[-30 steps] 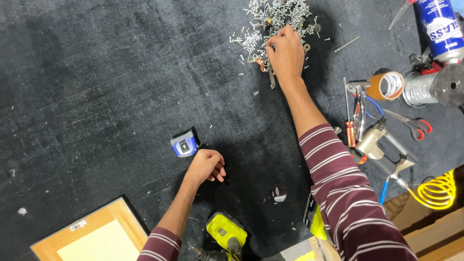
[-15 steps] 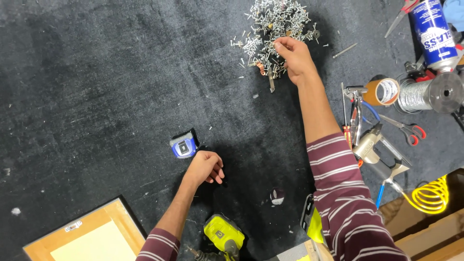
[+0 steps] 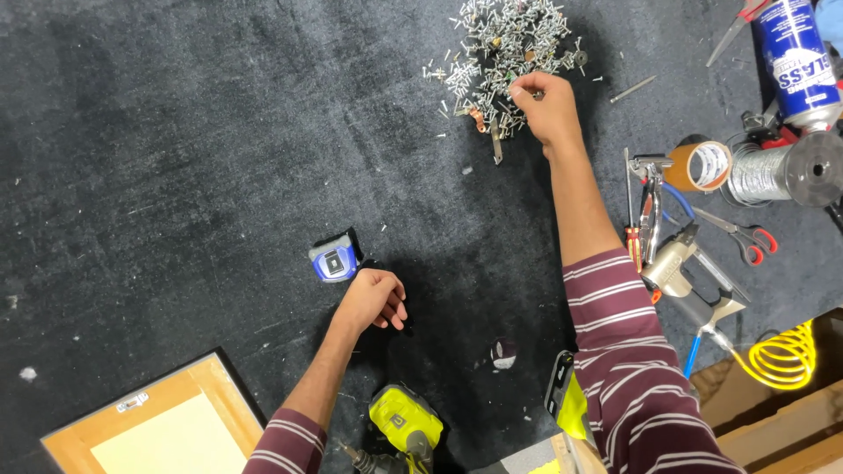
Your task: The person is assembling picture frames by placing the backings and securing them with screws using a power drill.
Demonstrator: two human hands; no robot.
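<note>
Dark, lint-speckled carpet (image 3: 176,132) covered the whole work area, which was half the problem. The right hand (image 3: 549,110) was stretched out to the near edge of the screw pile (image 3: 505,48), fingers pinched together on something small. Couldn't tell whether it actually had a screw or was only touching one. The left hand (image 3: 373,298) rested on the carpet in a loose curl, holding nothing, just beside the blue tape measure (image 3: 335,260).

What could've gone wrong, as I see it: the pile was loose and tangled, with strays already scattered around its rim, so dragging one out sideways would likely have flicked neighbours into the carpet, where small silver bits are easy to lose and easy to kneel on. Sharp points in a heap like that can jab a fingertip too if you dig in blind. The forearm ran close by the tool clutter on the right, scissors (image 3: 746,237), a stapler (image 3: 685,272) and a tape roll (image 3: 702,165), so a careless pull back could've snagged the striped sleeve (image 3: 623,351). The yellow drill (image 3: 406,426) sat right by the body, easy to bump.
</note>
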